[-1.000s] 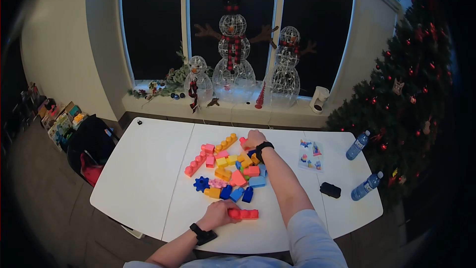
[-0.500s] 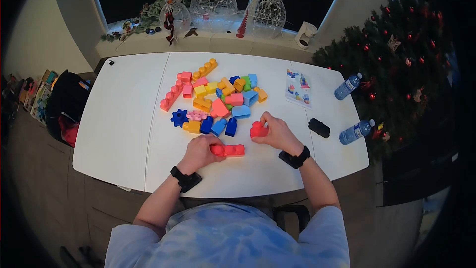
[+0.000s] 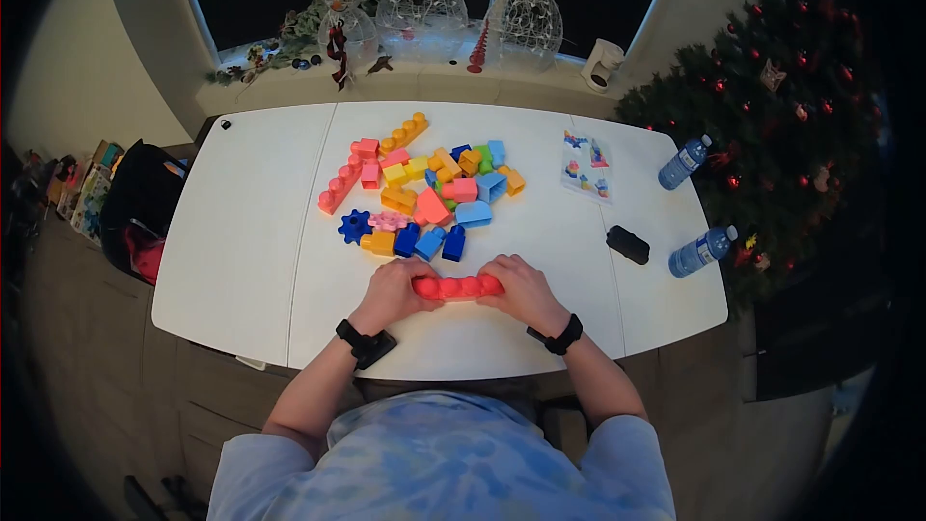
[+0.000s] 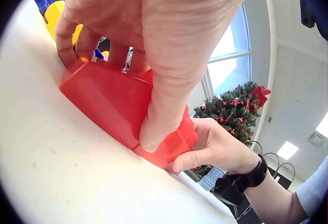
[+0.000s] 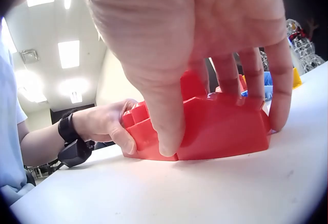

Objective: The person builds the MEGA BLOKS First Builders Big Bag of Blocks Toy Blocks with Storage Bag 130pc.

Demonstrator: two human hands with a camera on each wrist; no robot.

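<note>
Now holding the red block row (image 3: pixel 458 287) low against the near part of the white table (image 3: pixel 222 232), gripping one end with the left hand (image 3: pixel 389 291) and the other with the right hand (image 3: pixel 526 291), bending fingers round the far side and pressing thumbs to the near side. No longer keeping the rightmost red piece (image 5: pixel 225 131) apart as before, now butting it against the rest. Leaving the loose blocks (image 3: pixel 432 206) lying just beyond, likewise the picture sheet (image 3: pixel 586 169), farther right.
</note>
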